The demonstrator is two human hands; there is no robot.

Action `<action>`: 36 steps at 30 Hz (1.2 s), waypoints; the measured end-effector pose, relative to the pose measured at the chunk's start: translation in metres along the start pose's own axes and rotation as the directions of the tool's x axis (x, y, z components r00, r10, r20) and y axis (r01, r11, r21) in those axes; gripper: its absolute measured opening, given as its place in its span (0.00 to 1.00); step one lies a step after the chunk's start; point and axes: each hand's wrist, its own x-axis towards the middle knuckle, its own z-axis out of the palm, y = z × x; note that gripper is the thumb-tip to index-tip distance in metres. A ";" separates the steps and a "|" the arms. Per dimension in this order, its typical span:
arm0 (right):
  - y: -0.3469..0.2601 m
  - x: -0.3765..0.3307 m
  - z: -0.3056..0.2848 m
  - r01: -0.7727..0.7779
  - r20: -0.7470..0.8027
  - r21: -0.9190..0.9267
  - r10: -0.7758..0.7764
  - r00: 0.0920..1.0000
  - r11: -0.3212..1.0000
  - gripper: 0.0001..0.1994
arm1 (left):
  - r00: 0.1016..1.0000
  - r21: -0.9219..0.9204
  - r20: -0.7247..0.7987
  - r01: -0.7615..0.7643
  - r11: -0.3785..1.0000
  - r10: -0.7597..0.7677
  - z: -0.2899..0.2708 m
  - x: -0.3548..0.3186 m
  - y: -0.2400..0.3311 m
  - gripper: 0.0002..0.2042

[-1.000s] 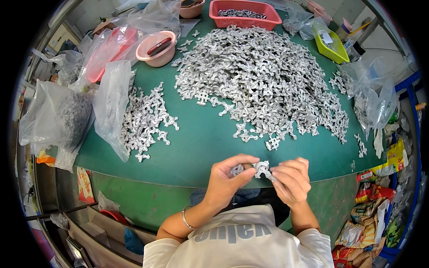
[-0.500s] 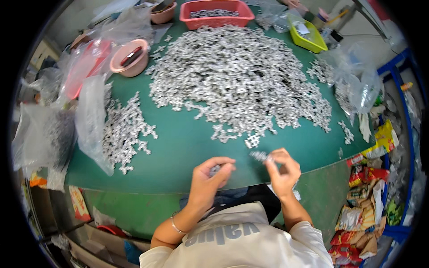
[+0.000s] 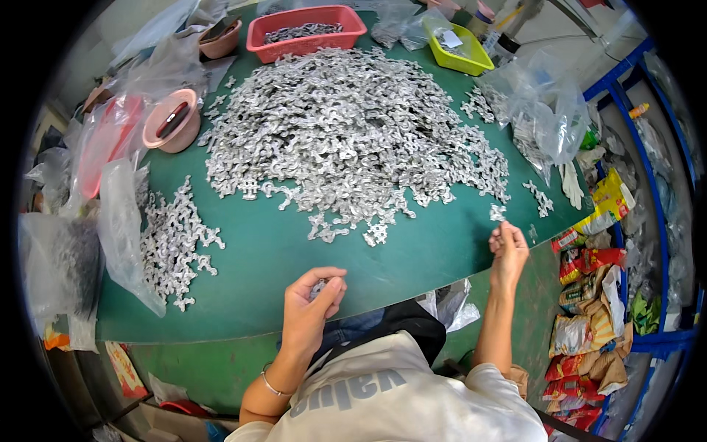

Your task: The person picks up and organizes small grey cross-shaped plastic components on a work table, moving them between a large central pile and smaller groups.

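Silvery, cross-shaped metal pieces (image 3: 319, 289) sit clasped in our curled left hand (image 3: 313, 309); our right hand (image 3: 508, 250) pinches another small shiny metal piece (image 3: 498, 214) over the green table (image 3: 250, 258).

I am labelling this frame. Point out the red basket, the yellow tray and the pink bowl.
red basket (image 3: 309, 43), head view, front wall.
yellow tray (image 3: 454, 60), head view, near rim.
pink bowl (image 3: 177, 138), head view, outer wall.

- The heap of small parts (image 3: 353, 140) looks like bright, shiny silver metal.
- The worktop (image 3: 280, 258) has a matt green, smooth covering.
- The red tray (image 3: 305, 33) and yellow tray (image 3: 460, 51) look like glossy plastic.
- The bags (image 3: 121, 228) are thin, clear, crinkled plastic film.
- The pink bowl (image 3: 173, 121) is smooth plastic.
- The shirt (image 3: 390, 398) is soft, matt grey cloth.
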 end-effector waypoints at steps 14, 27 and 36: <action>0.003 -0.108 0.118 -0.127 0.787 -0.136 0.185 0.589 0.983 0.08 | 0.961 -0.075 -0.230 -0.173 0.982 0.151 -0.040 0.005 0.003 0.05; 0.026 -0.056 0.146 0.850 0.727 -0.433 -0.441 0.526 0.301 0.10 | 0.963 -0.316 -0.264 -0.136 0.939 0.050 -0.033 0.001 -0.011 0.15; 0.014 -0.099 0.131 -0.356 0.626 0.056 0.245 0.740 0.933 0.05 | 0.989 0.122 -0.034 -0.136 0.983 0.141 -0.009 0.001 -0.009 0.16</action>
